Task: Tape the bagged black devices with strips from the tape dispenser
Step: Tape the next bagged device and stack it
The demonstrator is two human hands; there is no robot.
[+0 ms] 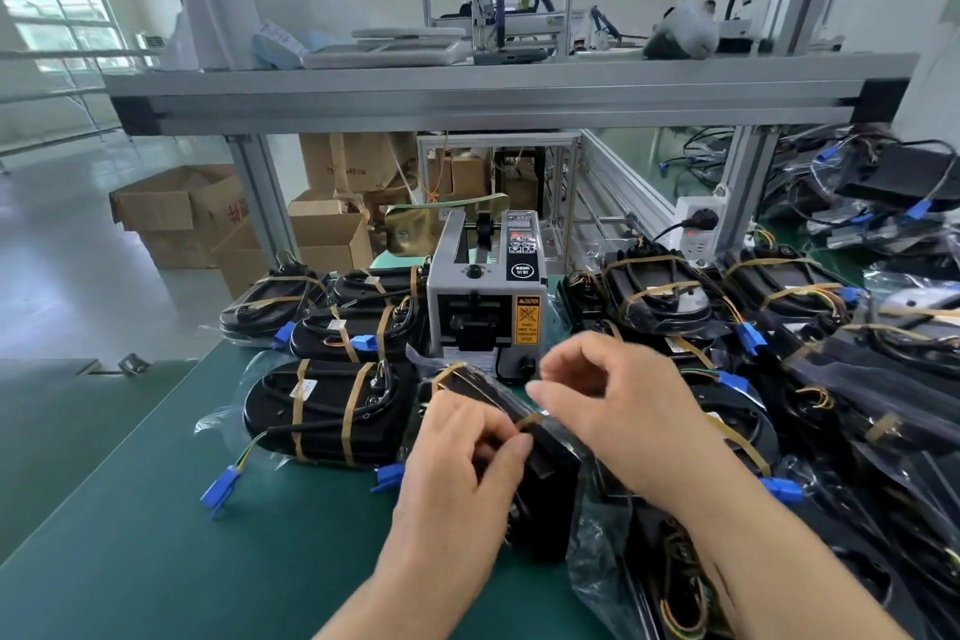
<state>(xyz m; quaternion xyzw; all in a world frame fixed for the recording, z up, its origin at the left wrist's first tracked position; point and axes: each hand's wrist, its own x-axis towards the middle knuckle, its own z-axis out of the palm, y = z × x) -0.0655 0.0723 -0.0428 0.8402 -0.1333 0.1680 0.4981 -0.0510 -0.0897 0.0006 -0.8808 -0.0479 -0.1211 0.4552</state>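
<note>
A bagged black device (545,473) stands tilted on edge in front of the grey tape dispenser (485,299). My left hand (462,463) grips the device's near side, thumb pressing a tan tape strip (530,420) on its top edge. My right hand (597,400) hovers just above and right of it, blurred, fingers curled; whether it pinches the strip's other end I cannot tell. Another strip crosses the device's far end (449,372).
Taped devices with blue connectors lie stacked on the left (322,411) and behind (358,327). More bagged devices pile up on the right (779,327). Green mat (182,535) spreads at front left. An aluminium shelf frame (493,94) stands overhead.
</note>
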